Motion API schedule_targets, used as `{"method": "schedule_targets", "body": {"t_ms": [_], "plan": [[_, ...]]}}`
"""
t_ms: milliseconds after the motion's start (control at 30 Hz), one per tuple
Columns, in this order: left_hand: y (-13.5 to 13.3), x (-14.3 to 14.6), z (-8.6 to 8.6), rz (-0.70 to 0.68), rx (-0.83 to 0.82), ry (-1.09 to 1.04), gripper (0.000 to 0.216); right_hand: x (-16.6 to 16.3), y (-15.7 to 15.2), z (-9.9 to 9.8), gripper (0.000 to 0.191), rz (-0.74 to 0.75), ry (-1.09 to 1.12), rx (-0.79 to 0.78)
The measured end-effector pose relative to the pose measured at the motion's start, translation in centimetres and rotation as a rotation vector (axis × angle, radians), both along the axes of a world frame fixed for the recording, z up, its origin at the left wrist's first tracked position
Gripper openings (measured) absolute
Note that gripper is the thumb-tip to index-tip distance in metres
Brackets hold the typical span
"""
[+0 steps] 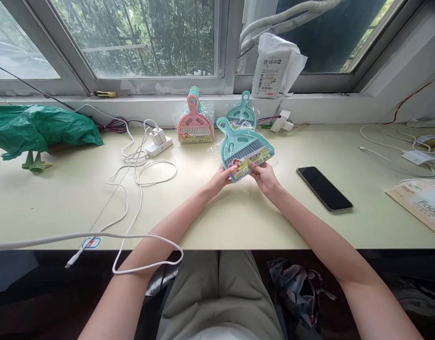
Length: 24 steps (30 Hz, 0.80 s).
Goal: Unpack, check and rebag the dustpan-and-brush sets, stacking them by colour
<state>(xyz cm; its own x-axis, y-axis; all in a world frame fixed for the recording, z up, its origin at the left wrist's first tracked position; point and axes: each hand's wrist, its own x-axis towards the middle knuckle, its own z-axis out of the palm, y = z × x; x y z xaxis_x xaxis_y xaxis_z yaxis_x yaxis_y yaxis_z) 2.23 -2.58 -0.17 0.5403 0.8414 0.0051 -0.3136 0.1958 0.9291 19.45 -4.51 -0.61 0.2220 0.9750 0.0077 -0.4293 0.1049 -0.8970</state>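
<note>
A teal mini dustpan-and-brush set [243, 148] in a clear plastic wrapper is held above the pale desk [217, 222]. My left hand [222, 178] pinches its lower left edge and my right hand [262, 176] pinches its lower right edge by the yellow label. Behind it, a stack of the same wrapped sets with a pink one in front [195, 122] leans against the window ledge. A single teal set [241, 113] stands to the right of that stack.
A black phone [324, 188] lies right of my hands. White cables [139, 165] and a charger plug [158, 140] sprawl to the left. A green plastic bag [40, 126] sits far left. A white parcel [276, 68] rests on the sill, and papers [421, 203] lie at right.
</note>
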Motion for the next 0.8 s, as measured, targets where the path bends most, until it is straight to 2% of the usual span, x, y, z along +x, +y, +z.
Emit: {"method": "schedule_targets", "body": {"t_ms": [100,300,533,667,733,800], "plan": [[-0.1,0.0,-0.1,-0.046,-0.011,0.025,0.055,0.1,0.1,-0.1,0.033,-0.012,0.011,0.018],[0.7,0.2,-0.6,0.100,0.032,0.070,0.050,-0.3,0.1,-0.1,0.028,-0.003,0.021,0.019],[1.3,-0.2,-1.0,0.122,0.095,0.161,0.047,0.0,0.5,-0.1,0.014,0.080,0.007,-0.091],[1.8,-0.7,-0.8,0.191,0.076,0.161,0.043,1.2,1.1,0.0,0.012,0.128,-0.094,-0.151],[2.3,-1.3,-0.4,0.236,0.043,0.117,0.043,2.3,1.3,0.0,0.021,0.147,-0.189,-0.152],[2.7,-1.9,0.1,0.257,-0.005,0.054,0.045,3.5,1.5,0.0,0.027,0.100,-0.347,-0.103]]}}
